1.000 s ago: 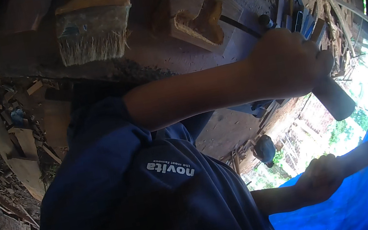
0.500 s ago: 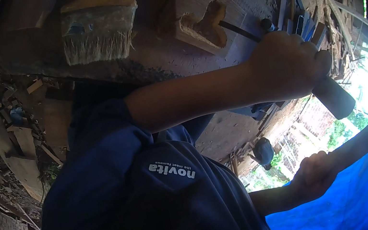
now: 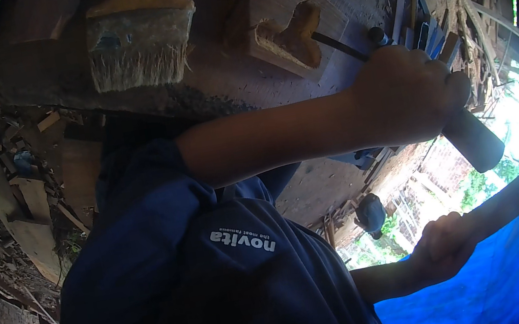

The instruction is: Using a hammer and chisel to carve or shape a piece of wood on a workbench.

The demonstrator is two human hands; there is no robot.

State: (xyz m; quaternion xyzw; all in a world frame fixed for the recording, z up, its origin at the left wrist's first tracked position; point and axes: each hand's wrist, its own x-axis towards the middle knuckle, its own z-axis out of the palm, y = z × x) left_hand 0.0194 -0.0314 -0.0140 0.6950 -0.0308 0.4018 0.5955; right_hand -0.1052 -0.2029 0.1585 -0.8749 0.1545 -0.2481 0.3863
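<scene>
Head camera, looking down past a navy shirt (image 3: 176,279): the left hand (image 3: 406,96) was closed in a full fist around a chisel (image 3: 472,140), whose dark handle stuck out below the fist while its thin metal shaft ran up and left to a carved wooden block (image 3: 287,40) on the workbench (image 3: 227,92). The tip met the block at its notched edge. Lower in the frame, well apart from the chisel, the right hand (image 3: 449,247) gripped a long wooden mallet (image 3: 518,187), fingers wrapped around one end, the rest slanting up to the right over a blue tarp (image 3: 500,286). A wide, pale-bristled brush (image 3: 140,41) lay on the bench left of the block, and wood offcuts (image 3: 12,203) littered the ground at left.
</scene>
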